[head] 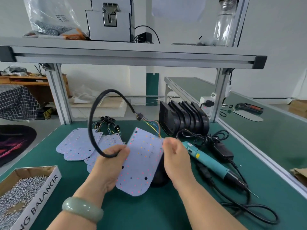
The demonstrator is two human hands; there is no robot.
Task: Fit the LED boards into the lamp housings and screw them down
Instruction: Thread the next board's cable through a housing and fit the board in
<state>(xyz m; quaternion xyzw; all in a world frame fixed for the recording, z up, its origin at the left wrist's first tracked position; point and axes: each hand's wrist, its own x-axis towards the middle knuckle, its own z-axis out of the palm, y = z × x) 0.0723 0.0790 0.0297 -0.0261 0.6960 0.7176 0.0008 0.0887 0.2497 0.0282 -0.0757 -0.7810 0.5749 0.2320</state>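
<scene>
- one view only, from the head camera: both hands are holding a single led board up over the green bench, tilted toward the camera.
- the left hand is gripping the board's left edge together with its looping black cable; the right hand is pinching the right edge, near where the coloured wires are joining.
- a dark lamp housing is lying just beneath the held board, mostly hidden by it; the board is not sitting in it yet.
- behind and left of the held board, spare boards are lying fanned out; behind and right of it, stacked housings are standing on edge.
- just right of the held board, the electric screwdriver is lying untouched; to its lower left, a box of screws is sitting open.
- judging from this, fitting is only beginning for this board, no screw is going in yet, and most of the batch is looking undone.
</scene>
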